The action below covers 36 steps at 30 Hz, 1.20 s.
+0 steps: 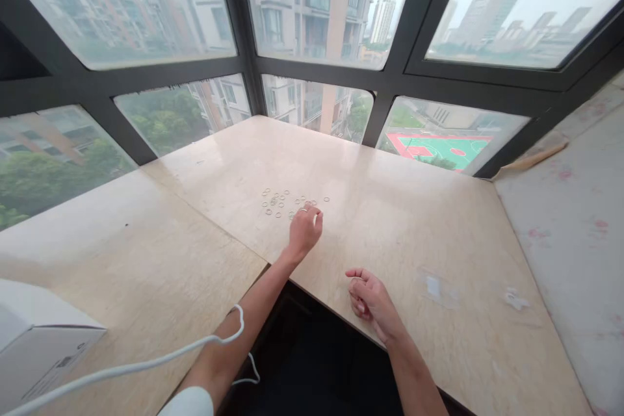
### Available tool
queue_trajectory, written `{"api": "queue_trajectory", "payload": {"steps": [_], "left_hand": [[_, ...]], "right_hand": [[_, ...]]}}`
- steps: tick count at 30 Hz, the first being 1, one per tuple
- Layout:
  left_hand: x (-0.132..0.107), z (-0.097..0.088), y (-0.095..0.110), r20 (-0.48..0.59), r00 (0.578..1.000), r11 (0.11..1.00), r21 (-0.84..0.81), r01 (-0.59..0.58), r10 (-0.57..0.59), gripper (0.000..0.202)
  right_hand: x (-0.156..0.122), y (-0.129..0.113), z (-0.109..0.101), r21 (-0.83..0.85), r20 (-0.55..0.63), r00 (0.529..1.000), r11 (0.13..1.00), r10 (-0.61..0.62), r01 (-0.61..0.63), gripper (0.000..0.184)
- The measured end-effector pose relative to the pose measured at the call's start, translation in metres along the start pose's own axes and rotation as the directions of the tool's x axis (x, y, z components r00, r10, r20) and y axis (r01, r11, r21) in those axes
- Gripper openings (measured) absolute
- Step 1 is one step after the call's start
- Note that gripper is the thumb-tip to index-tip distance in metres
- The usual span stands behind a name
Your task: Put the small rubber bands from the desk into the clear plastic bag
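Several small thin rings (281, 205) lie scattered on the pale tabletop (390, 221), one of them a little apart on the right. My left hand (306, 229) reaches over the right side of this group, knuckles up. Its fingers are bent and drawn together with the thumb, and whatever lies between the tips is too small to make out. A thin band shows across one of its fingers. Near the table's front edge is my right hand (371, 302), its fingers curled in and the index finger reaching forward. What it may hold is hidden.
A clear plastic packet (433, 287) and a small white crumpled piece (515, 299) lie on the right. At the lower left stands a white box (46, 344). A white cable (160, 359) crosses my left forearm. Windows border the back; a patterned wall (575, 227) is at the right.
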State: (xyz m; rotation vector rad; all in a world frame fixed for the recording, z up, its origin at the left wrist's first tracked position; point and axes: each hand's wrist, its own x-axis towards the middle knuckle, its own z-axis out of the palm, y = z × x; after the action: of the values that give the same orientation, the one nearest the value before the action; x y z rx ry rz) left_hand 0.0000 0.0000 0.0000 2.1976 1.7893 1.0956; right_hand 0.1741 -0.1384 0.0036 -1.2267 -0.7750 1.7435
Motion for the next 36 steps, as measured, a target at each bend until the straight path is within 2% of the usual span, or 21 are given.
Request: {"api": "queue_trajectory", "payload": {"steps": [3, 7, 11, 14, 18, 28, 36], "left_hand": [[0.01, -0.011, -0.027, -0.021, 0.996, 0.991, 0.098, 0.092, -0.091, 0.018], [0.015, -0.038, -0.07, -0.011, 0.986, 0.97, 0.175, 0.166, -0.167, 0.027], [0.012, -0.067, -0.111, 0.062, 0.97, 0.955, 0.203, 0.216, -0.233, 0.026], [0.009, -0.081, -0.13, 0.137, 0.952, 0.949, 0.203, 0.242, -0.272, 0.024], [0.007, -0.087, -0.139, 0.194, 0.939, 0.95, 0.186, 0.249, -0.284, 0.024], [0.012, -0.082, -0.14, 0.246, 0.934, 0.962, 0.142, 0.232, -0.261, 0.02], [0.014, -0.08, -0.139, 0.221, 0.944, 0.97, 0.041, 0.241, -0.244, 0.01]], "right_hand": [[-0.001, 0.001, -0.002, 0.022, 0.002, 1.0, 1.0, 0.009, -0.009, 0.032], [-0.001, 0.003, -0.007, 0.138, 0.022, 0.999, 0.99, -0.029, 0.025, 0.032], [0.0, 0.007, -0.014, 0.282, 0.061, 0.996, 0.959, -0.063, 0.044, 0.029], [0.0, 0.008, -0.017, 0.366, 0.077, 0.994, 0.93, -0.075, 0.042, 0.027], [-0.001, 0.006, -0.017, 0.403, 0.074, 0.994, 0.914, -0.077, 0.041, 0.025], [-0.003, 0.008, -0.018, 0.42, 0.066, 0.993, 0.906, -0.094, 0.058, 0.024], [-0.005, 0.005, -0.016, 0.416, 0.051, 0.995, 0.907, -0.09, 0.061, 0.025]]}}
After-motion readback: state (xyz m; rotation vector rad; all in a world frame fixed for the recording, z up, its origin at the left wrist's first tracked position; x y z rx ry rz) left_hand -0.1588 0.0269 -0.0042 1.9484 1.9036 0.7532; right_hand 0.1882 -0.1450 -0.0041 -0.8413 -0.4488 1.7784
